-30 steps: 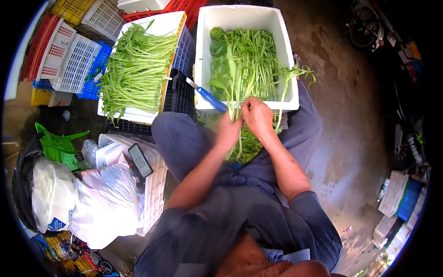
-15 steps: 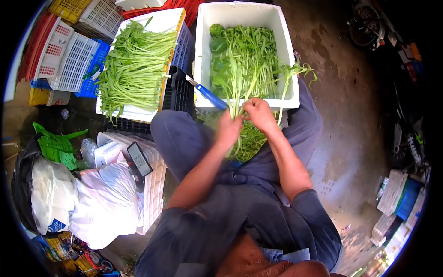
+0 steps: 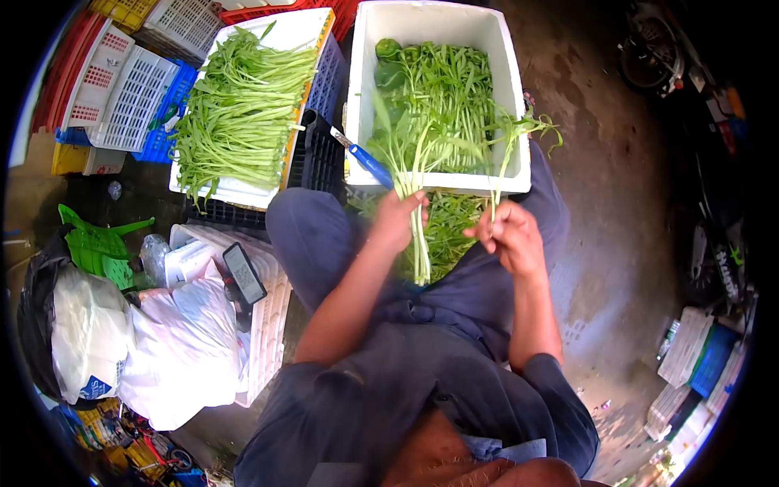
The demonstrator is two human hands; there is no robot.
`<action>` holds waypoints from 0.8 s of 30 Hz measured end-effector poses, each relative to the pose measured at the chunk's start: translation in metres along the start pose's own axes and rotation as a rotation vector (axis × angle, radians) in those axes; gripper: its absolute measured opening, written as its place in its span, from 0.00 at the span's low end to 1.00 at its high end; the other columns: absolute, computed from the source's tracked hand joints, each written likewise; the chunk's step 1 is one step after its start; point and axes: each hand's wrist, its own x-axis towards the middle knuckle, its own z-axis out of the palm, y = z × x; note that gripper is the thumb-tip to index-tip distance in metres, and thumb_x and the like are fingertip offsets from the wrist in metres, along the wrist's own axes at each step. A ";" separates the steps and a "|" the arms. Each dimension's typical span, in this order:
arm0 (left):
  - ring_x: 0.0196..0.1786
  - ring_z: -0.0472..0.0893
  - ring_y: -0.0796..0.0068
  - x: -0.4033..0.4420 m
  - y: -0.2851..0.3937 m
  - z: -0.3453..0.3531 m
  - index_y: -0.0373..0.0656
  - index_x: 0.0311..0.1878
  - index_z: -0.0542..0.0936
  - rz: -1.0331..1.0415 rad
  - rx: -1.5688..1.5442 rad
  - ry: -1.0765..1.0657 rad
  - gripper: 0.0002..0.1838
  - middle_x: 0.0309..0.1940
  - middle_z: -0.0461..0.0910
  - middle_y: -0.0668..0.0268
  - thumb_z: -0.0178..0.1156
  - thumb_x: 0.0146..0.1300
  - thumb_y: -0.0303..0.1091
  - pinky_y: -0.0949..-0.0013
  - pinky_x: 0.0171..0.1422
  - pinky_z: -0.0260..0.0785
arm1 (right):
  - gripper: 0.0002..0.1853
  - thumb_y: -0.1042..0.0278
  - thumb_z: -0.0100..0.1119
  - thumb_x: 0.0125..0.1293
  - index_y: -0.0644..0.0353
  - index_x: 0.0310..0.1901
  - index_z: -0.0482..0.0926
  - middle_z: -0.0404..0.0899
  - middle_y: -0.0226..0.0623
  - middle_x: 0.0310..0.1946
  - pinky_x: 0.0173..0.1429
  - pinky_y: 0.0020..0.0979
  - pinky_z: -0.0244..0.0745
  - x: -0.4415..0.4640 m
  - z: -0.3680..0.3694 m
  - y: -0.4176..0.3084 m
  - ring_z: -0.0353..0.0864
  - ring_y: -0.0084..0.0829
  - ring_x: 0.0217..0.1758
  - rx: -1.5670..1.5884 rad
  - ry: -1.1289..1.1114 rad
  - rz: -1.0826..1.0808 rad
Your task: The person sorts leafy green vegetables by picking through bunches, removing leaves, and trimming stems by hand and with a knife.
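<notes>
My left hand is closed around a small bunch of green stems, whose leafy tops point toward the foam box. A blue-handled knife sticks out from the same hand, blade up and left. My right hand is to the right of the bunch, apart from it, with fingers partly spread; nothing shows between them. Beside it, a single leafy stem hangs over the near rim of the white foam box. More greens fill that box, and loose leaves lie below it between my legs.
On the left, a white foam lid bears a row of greens. Stacked plastic baskets stand beyond it. A phone and white bags are at lower left. Crates and a dark bike are at right.
My right hand has left the bunch, moved right and down, and its fingers have opened. My left hand still grips the stems, whose lower ends now show below it.
</notes>
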 end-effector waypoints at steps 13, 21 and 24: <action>0.31 0.75 0.70 0.002 0.011 -0.012 0.40 0.51 0.76 -0.132 -0.408 -0.348 0.09 0.36 0.77 0.65 0.61 0.72 0.32 0.64 0.33 0.67 | 0.14 0.65 0.62 0.69 0.66 0.50 0.83 0.84 0.52 0.40 0.47 0.43 0.78 -0.015 0.008 0.041 0.85 0.51 0.42 -1.054 0.048 0.125; 0.29 0.75 0.70 -0.010 0.011 -0.002 0.39 0.52 0.75 -0.083 -0.187 -0.352 0.10 0.34 0.76 0.65 0.59 0.72 0.32 0.64 0.32 0.68 | 0.15 0.67 0.64 0.72 0.69 0.53 0.80 0.83 0.34 0.38 0.38 0.25 0.75 0.055 0.017 0.051 0.78 0.21 0.32 -0.467 0.235 0.019; 0.29 0.75 0.72 -0.013 0.013 0.002 0.41 0.54 0.77 -0.097 -0.161 -0.362 0.11 0.35 0.77 0.68 0.60 0.73 0.32 0.67 0.33 0.68 | 0.11 0.71 0.60 0.73 0.69 0.51 0.80 0.82 0.33 0.36 0.38 0.24 0.75 0.067 0.013 0.057 0.77 0.20 0.32 -0.347 0.240 0.049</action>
